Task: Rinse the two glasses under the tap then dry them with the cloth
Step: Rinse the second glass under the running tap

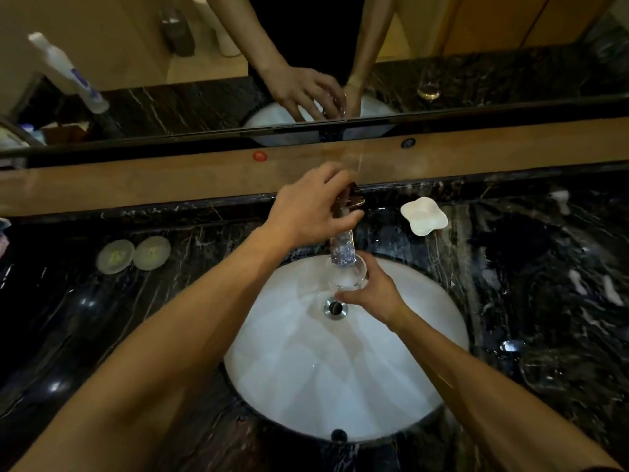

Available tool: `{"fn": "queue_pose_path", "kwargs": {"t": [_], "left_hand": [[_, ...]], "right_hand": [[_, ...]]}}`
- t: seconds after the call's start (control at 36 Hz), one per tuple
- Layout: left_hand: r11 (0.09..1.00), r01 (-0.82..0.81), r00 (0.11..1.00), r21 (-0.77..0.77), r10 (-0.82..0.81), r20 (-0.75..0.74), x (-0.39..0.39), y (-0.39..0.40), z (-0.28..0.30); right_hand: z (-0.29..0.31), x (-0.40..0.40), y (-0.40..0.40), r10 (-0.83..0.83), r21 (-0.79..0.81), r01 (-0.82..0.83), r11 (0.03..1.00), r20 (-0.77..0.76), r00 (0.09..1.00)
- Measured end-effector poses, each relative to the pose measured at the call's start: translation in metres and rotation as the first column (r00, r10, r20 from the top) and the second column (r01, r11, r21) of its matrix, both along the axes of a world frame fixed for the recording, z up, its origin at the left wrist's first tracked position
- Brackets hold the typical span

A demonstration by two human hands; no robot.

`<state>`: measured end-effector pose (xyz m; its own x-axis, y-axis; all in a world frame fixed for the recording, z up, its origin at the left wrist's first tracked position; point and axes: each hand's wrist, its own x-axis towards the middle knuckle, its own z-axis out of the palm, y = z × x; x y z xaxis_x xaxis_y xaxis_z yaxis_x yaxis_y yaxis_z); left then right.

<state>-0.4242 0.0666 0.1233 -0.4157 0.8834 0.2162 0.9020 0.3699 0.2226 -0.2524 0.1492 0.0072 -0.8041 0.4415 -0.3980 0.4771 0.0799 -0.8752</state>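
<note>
**Over the basin: glass under running tap**

At frame centre, above the white sink [340, 376], right hand [374, 294] wrapped around a clear glass [347, 275], thumb and fingers curled on its wall, mouth tilted up toward the spout. Water pouring from the tap [343, 247] straight into it, foaming at the bottom. Just above, left hand [313, 209] closed over the tap handle, fingers bent down around it, thumb at the side. Below the glass, drain [335, 308] in view, well apart from the rim.

On the dark marble counter [544, 301]: white soap dish [423, 215] right of the tap, two round lids [132, 255] touching side by side at left. Far right of the counter, near the lower edge, something faintly glassy, too dim to tell.

Across the upper frame, mirror [170, 80] repeating both hands; at upper right, a reflected second glass [429, 86] standing on the counter. At upper left, a reflected bottle [68, 73].
</note>
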Motion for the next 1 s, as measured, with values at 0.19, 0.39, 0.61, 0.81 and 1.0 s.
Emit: {"fn": "queue_pose_path", "kwargs": {"t": [0.19, 0.39, 0.61, 0.81, 1.0], "left_hand": [[0.818, -0.556, 0.786, 0.146, 0.461, 0.411, 0.012, -0.099, -0.077], [0.507, -0.721, 0.480, -0.472, 0.857, 0.186, 0.037, -0.227, -0.170], [0.514, -0.717, 0.522, -0.471, 0.844, 0.124, 0.038, -0.239, -0.186], [0.519, -0.740, 0.522, -0.429, 0.844, 0.121, 0.038, -0.239, -0.187], [0.519, -0.760, 0.510, -0.392, 0.850, 0.136, 0.039, -0.239, -0.187]], "right_hand": [[-0.004, 0.003, -0.002, 0.008, 0.051, -0.009, 0.999, 0.025, 1.000], [-0.011, 0.007, 0.002, 0.036, 0.134, -0.051, 0.990, 0.115, 0.993], [-0.018, 0.006, -0.003, 0.065, 0.130, -0.087, 0.988, 0.166, 0.984], [-0.025, -0.005, -0.010, 0.051, 0.075, -0.068, 0.995, 0.212, 0.976], [-0.027, -0.014, -0.029, -0.036, 0.162, 0.015, 0.987, 0.129, 0.991]]}}
